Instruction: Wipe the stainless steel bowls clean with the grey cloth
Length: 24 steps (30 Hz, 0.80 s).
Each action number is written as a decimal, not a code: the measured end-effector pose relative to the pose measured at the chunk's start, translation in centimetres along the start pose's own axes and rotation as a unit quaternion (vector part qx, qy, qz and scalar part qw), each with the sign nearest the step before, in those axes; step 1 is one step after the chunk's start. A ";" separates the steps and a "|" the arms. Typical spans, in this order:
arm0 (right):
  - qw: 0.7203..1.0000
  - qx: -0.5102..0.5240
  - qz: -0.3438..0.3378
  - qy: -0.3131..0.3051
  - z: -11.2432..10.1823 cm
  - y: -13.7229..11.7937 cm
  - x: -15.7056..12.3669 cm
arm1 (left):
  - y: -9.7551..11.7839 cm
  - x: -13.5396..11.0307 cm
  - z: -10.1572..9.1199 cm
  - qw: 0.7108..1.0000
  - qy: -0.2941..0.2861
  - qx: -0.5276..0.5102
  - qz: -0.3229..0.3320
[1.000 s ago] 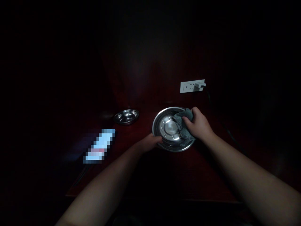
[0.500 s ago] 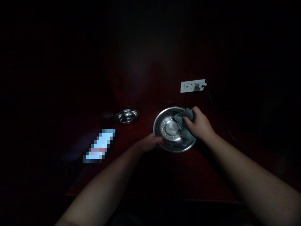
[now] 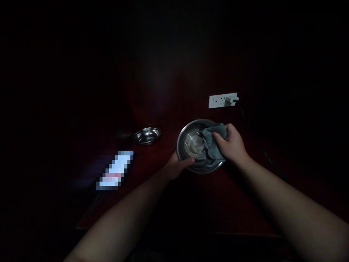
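Observation:
A shiny steel bowl (image 3: 195, 143) is tilted toward me above the dark red table. My left hand (image 3: 178, 165) grips its lower left rim, thumb over the inside edge and fingers hidden behind. In my right hand (image 3: 231, 143) is a bunched grey-green cloth (image 3: 214, 142), pressed against the bowl's right inner side and rim. Part of the cloth hangs down inside the bowl. The fingertips of my right hand are hidden behind the cloth and rim.
A second, shallower steel bowl (image 3: 147, 135) stands on the table (image 3: 231, 207) at the back left. Nearer lies a lit, blurred-out phone-like screen (image 3: 116, 170). On the back wall is a white socket (image 3: 223, 100) with a plug and dark cable. The surroundings are very dark.
The bowl has risen slightly and tilted more toward me. My left thumb reaches farther over the rim. The cloth has shifted a little, still in my right hand.

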State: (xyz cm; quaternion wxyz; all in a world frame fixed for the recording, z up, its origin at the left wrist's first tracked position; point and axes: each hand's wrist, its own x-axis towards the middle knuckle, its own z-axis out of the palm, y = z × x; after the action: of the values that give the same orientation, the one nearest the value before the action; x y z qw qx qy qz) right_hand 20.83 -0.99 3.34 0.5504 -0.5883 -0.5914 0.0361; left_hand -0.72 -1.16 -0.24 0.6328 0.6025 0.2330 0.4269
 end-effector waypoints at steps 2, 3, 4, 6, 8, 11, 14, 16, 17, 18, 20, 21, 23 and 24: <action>1.000 -0.002 -0.001 0.007 0.1 -0.1 -0.1 | 0.2 -0.1 0.0 1.000 0.007 0.005 0.003; 1.000 -0.009 -0.006 0.012 0.1 -0.2 -0.2 | 0.3 -0.1 0.1 1.000 0.009 0.008 0.002; 1.000 -0.016 -0.011 0.017 0.1 -0.2 -0.2 | 0.4 -0.2 0.1 1.000 0.008 0.010 -0.001; 0.999 -0.026 -0.018 0.025 0.0 -0.3 -0.3 | 0.5 -0.1 0.2 1.000 0.004 0.008 -0.009; 0.999 -0.032 -0.022 0.026 0.0 -0.3 -0.4 | 0.6 -0.1 0.3 1.000 0.003 -0.001 -0.018; 0.999 -0.038 -0.027 0.025 -0.1 -0.3 -0.4 | 0.7 0.0 0.4 1.000 0.006 -0.018 -0.025; 0.998 -0.043 -0.032 0.019 -0.1 -0.2 -0.3 | 0.8 0.0 0.5 0.999 0.003 -0.032 -0.035; 0.998 -0.049 -0.035 0.013 -0.1 -0.1 -0.3 | 0.8 -0.1 0.6 0.998 0.003 -0.036 -0.047; 0.998 -0.054 -0.037 0.011 -0.2 -0.1 -0.3 | 0.8 -0.1 0.6 0.998 0.004 -0.035 -0.053; 0.997 -0.059 -0.040 0.011 -0.3 -0.1 -0.2 | 0.8 -0.1 0.6 0.998 0.005 -0.034 -0.056; 0.996 -0.068 -0.048 0.011 -0.4 -0.2 -0.2 | 0.8 -0.1 0.5 0.998 0.003 -0.030 -0.059; 0.996 -0.070 -0.050 0.011 -0.5 -0.2 -0.2 | 0.8 -0.1 0.4 0.998 0.000 -0.027 -0.060; 0.996 -0.071 -0.051 0.008 -0.6 -0.3 -0.1 | 0.8 0.0 0.2 0.998 -0.011 -0.018 -0.063; 0.996 -0.071 -0.050 0.006 -0.6 -0.3 -0.1 | 0.8 0.0 0.1 0.998 -0.016 -0.012 -0.062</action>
State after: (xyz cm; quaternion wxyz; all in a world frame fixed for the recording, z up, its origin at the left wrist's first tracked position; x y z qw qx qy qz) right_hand 21.03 -1.54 3.73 0.5120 -0.5960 -0.6175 -0.0370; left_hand -0.86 -1.30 0.58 0.6691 0.5858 0.2548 0.3798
